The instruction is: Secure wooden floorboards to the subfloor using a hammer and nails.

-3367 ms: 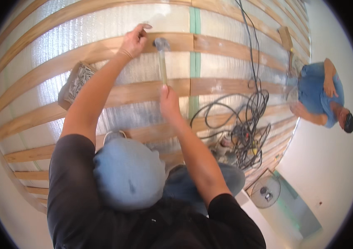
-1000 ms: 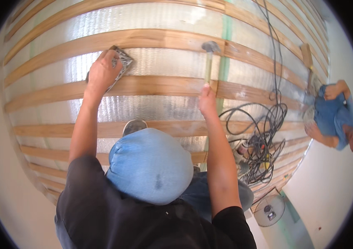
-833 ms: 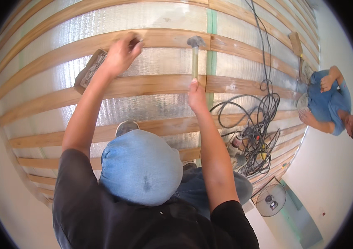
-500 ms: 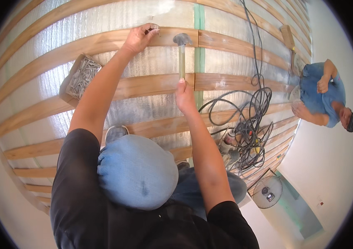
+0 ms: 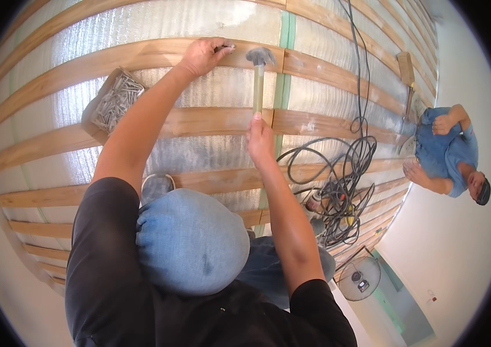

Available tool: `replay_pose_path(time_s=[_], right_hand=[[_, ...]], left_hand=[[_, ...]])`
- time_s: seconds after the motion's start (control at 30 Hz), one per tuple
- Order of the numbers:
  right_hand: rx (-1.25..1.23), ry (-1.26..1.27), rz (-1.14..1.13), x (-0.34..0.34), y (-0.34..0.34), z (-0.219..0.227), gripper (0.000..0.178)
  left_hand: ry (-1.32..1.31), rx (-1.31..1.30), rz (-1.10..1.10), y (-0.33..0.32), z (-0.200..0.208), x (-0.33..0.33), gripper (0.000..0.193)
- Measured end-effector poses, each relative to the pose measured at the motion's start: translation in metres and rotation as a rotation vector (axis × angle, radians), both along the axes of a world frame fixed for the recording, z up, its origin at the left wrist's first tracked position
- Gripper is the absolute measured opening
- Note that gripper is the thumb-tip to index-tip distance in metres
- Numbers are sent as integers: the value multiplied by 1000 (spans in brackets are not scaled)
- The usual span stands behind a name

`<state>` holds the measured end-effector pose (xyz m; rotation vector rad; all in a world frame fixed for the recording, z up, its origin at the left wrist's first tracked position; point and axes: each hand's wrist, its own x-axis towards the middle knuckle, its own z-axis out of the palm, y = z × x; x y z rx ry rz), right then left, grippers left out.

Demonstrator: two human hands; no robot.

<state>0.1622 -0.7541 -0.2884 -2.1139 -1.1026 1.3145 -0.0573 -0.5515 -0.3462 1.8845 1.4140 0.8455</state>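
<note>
My left hand [image 5: 204,56] is closed in a pinch over a wooden batten [image 5: 135,56], its fingertips around a small grey nail [image 5: 232,47] that shows only in part. Just to the right, the grey metal head of a hammer [image 5: 258,87] hovers by the same batten. My right hand [image 5: 261,140] is wrapped round the lower end of its yellowish handle. Beside my left forearm stands an open cardboard box [image 5: 96,110] holding many loose grey nails [image 5: 117,105].
Parallel battens cross silvery foil sheeting [image 5: 199,87] with a green tape strip [image 5: 283,87]. Tangled black cable [image 5: 346,168] lies to the right, near a power tool [image 5: 315,202]. Beyond it are a person in blue [image 5: 445,147], a brush [image 5: 406,72] and a round fan [image 5: 360,277].
My left hand has shifted slightly right and down along the batten. The hammer is slightly farther right in view. The other person's raised hand has moved.
</note>
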Motion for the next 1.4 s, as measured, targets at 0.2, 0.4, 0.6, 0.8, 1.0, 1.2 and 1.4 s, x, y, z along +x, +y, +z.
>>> replay_pose_path(time_s=[0.2,0.4,0.6,0.8,1.0,1.2,1.4], right_hand=[[263,237,67,-46,8,89,51],[110,213,-13,-31,0,52,48],[237,391,-78,-52,10,99,48],[194,171,19,-28,-4,16,48],[207,190,116,-26,16,67,45],[237,-70,429,48,-50,81,45],[-78,10,149,45,-89,24,50]], left_hand=[[30,82,-11,-1,3,-2,24],[49,122,-72,4,15,12,21],[68,140,-71,-11,4,-10,20],[-490,-141,140,-2,19,2,39],[-402,6,157,-1,3,-3,41],[-393,-96,159,0,-4,-11,43],[-326,19,146,12,5,-1,42]])
